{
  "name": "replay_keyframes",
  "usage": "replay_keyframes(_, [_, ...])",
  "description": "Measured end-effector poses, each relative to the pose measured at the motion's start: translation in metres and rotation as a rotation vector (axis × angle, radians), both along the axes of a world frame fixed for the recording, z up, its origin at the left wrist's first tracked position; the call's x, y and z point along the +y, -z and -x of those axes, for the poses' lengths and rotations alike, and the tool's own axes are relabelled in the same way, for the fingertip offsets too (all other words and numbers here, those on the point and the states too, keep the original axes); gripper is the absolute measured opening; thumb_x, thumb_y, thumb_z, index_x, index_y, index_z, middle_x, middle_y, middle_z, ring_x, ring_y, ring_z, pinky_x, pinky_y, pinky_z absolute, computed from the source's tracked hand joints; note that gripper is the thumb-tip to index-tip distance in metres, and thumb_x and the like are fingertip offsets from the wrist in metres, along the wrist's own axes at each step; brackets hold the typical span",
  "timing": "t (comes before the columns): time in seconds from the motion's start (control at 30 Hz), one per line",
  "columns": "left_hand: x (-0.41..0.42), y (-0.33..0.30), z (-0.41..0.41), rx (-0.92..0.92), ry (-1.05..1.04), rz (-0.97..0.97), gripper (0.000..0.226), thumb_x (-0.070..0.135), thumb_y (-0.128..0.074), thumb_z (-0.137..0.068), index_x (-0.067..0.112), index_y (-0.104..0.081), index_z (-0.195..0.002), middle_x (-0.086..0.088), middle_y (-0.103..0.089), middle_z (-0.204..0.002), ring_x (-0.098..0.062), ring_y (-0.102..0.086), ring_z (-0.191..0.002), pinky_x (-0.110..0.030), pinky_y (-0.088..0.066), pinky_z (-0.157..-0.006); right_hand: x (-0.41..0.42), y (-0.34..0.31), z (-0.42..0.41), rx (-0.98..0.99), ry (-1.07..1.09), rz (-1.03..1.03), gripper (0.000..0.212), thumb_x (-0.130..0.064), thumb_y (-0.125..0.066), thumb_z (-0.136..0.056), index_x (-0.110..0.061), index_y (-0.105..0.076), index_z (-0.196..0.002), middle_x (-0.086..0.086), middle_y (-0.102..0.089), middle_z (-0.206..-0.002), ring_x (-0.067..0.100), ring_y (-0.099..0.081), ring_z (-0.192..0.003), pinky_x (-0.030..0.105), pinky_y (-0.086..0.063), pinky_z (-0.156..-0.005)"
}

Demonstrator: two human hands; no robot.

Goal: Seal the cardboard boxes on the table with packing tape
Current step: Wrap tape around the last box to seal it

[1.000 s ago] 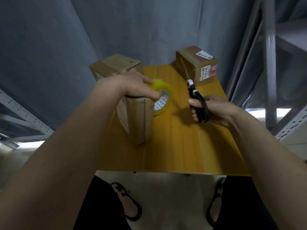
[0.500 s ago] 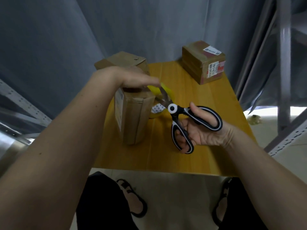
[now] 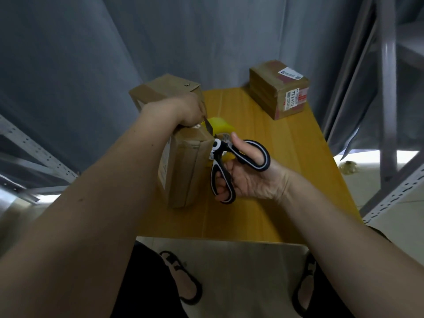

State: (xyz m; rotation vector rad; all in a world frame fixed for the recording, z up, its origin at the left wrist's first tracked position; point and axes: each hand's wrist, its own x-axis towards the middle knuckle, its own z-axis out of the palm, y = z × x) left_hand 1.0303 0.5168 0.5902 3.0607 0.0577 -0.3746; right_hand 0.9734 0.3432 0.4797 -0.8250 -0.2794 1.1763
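Observation:
A tall cardboard box (image 3: 183, 171) stands upright at the middle of the yellow table (image 3: 286, 180). My left hand (image 3: 185, 110) rests curled on the box's far top edge; what its fingers hold is hidden. A yellow roll of packing tape (image 3: 221, 125) stands just behind the box. My right hand (image 3: 241, 177) grips black-and-white scissors (image 3: 220, 161) with thumb and fingers through the handles. Their blades reach over the box top toward my left hand, beside the tape roll.
A second cardboard box (image 3: 163, 90) sits at the table's back left, behind my left hand. A third, labelled box (image 3: 278, 92) sits at the back right corner. Metal shelf frames (image 3: 387, 111) flank the table; a grey curtain hangs behind. My sandalled feet show below the table's near edge.
My right hand has brought the scissors from the table's right side in to the box top, blades now at the tape by my left hand. My left hand stays on the box.

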Motion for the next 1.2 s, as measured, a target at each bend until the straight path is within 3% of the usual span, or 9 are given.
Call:
replay_keyframes(0.1, [-0.002, 0.002, -0.001, 0.005, 0.004, 0.078, 0.042, -0.002, -0.044, -0.093, 0.017, -0.064, -0.125, -0.004, -0.061, -0.128, -0.024, -0.056, -0.116, -0.031, -0.047, -0.094, 0.007, -0.001, 0.001, -0.004, 0.041, -0.010, 0.069, -0.068, -0.037, -0.089, -0.007, -0.068, -0.093, 0.011, -0.063, -0.082, 0.022, -0.063, -0.073, 0.037, -0.056, -0.071])
replay_keyframes(0.27, [-0.001, 0.004, -0.002, -0.032, 0.016, 0.073, 0.044, -0.001, -0.044, -0.091, 0.020, -0.066, -0.123, -0.003, -0.060, -0.129, -0.023, -0.056, -0.110, -0.029, -0.046, -0.084, 0.009, -0.003, 0.001, -0.024, 0.100, 0.025, 0.064, -0.066, -0.037, -0.091, -0.010, -0.068, -0.095, 0.008, -0.060, -0.078, 0.019, -0.059, -0.068, 0.033, -0.053, -0.065])
replay_keyframes(0.37, [-0.001, 0.004, -0.003, -0.015, 0.059, 0.061, 0.046, 0.002, -0.041, -0.093, 0.023, -0.063, -0.128, -0.002, -0.054, -0.138, -0.023, -0.051, -0.123, -0.028, -0.043, -0.092, 0.010, -0.001, 0.002, -0.035, 0.179, 0.065, 0.053, -0.062, -0.043, -0.089, -0.013, -0.058, -0.104, 0.007, -0.055, -0.079, 0.017, -0.052, -0.067, 0.028, -0.047, -0.065])
replay_keyframes(0.57, [-0.001, 0.003, -0.003, 0.055, 0.103, 0.090, 0.028, 0.030, -0.054, -0.097, 0.023, -0.069, -0.119, 0.001, -0.064, -0.126, -0.020, -0.057, -0.114, -0.036, -0.044, -0.102, 0.011, -0.004, 0.002, -0.046, 0.260, 0.112, 0.048, -0.057, -0.054, -0.082, -0.010, -0.056, -0.074, 0.003, -0.053, -0.054, 0.010, -0.051, -0.039, 0.017, -0.043, -0.039])
replay_keyframes(0.7, [0.002, 0.005, -0.003, 0.067, 0.126, 0.062, 0.029, 0.034, -0.052, -0.097, 0.029, -0.068, -0.121, 0.003, -0.062, -0.130, -0.020, -0.054, -0.118, -0.035, -0.042, -0.103, 0.009, -0.004, -0.001, -0.095, 0.304, 0.175, 0.050, -0.057, -0.056, -0.080, -0.009, -0.052, -0.068, 0.000, -0.047, -0.047, 0.007, -0.046, -0.034, 0.015, -0.040, -0.034])
replay_keyframes(0.87, [0.001, 0.010, -0.008, 0.042, 0.135, -0.011, 0.036, 0.033, -0.042, -0.100, 0.041, -0.054, -0.133, -0.004, -0.041, -0.147, -0.027, -0.038, -0.134, -0.036, -0.032, -0.111, 0.007, -0.001, -0.001, -0.076, 0.260, 0.101, 0.047, -0.059, -0.058, -0.080, -0.013, -0.055, -0.084, 0.005, -0.049, -0.067, 0.013, -0.050, -0.052, 0.021, -0.046, -0.050])
replay_keyframes(0.97, [0.004, 0.010, -0.009, 0.014, 0.103, 0.035, 0.041, 0.020, -0.043, -0.096, 0.048, -0.060, -0.121, -0.007, -0.036, -0.143, -0.029, -0.033, -0.134, -0.042, -0.029, -0.114, 0.005, 0.001, -0.002, -0.082, 0.161, 0.063, 0.050, -0.065, -0.050, -0.085, -0.016, -0.057, -0.090, 0.006, -0.051, -0.075, 0.017, -0.051, -0.065, 0.028, -0.047, -0.065])
replay_keyframes(1.07, [0.006, 0.008, -0.005, 0.015, 0.091, 0.108, 0.049, 0.009, -0.042, -0.093, 0.055, -0.059, -0.098, -0.005, -0.037, -0.140, -0.028, -0.036, -0.131, -0.042, -0.033, -0.111, 0.002, 0.002, -0.005, -0.099, 0.080, 0.082, 0.057, -0.070, -0.046, -0.084, -0.016, -0.062, -0.085, 0.008, -0.054, -0.076, 0.019, -0.054, -0.068, 0.031, -0.049, -0.070])
replay_keyframes(1.2, [0.004, 0.008, -0.003, 0.036, 0.094, 0.075, 0.055, 0.009, -0.037, -0.093, 0.057, -0.058, -0.110, -0.002, -0.033, -0.145, -0.027, -0.030, -0.136, -0.040, -0.028, -0.115, -0.001, 0.002, -0.005, -0.098, -0.009, 0.082, 0.065, -0.072, -0.041, -0.084, -0.013, -0.068, -0.078, 0.010, -0.055, -0.080, 0.023, -0.057, -0.073, 0.038, -0.053, -0.076])
